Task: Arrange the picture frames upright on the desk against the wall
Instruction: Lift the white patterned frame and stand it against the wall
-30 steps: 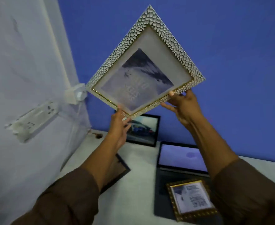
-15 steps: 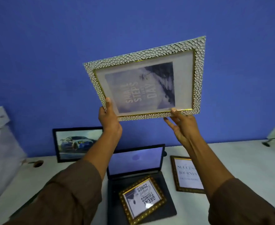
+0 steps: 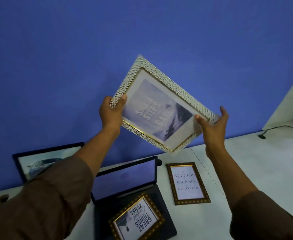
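I hold a white pebbled frame (image 3: pixel 161 108) with a "Small Steps" print in the air before the blue wall, tilted down to the right. My left hand (image 3: pixel 111 111) grips its left corner; my right hand (image 3: pixel 213 125) holds its right corner. A black frame with a car picture (image 3: pixel 43 160) stands upright against the wall at the left, partly behind my left arm. A gold frame reading "Success" (image 3: pixel 187 183) lies flat on the white desk (image 3: pixel 263 170). Another gold frame reading "Great Things" (image 3: pixel 137 220) lies on the laptop.
An open dark laptop (image 3: pixel 125 181) sits mid-desk with its screen towards me. A black cable (image 3: pixel 277 127) runs along the desk at the far right by a white side wall. A small cable hole (image 3: pixel 2 199) is in the desk at the left.
The white frame has turned clockwise, come lower and shifted right. My left hand now grips its left corner and my right hand its right corner. The view has swung to the right.
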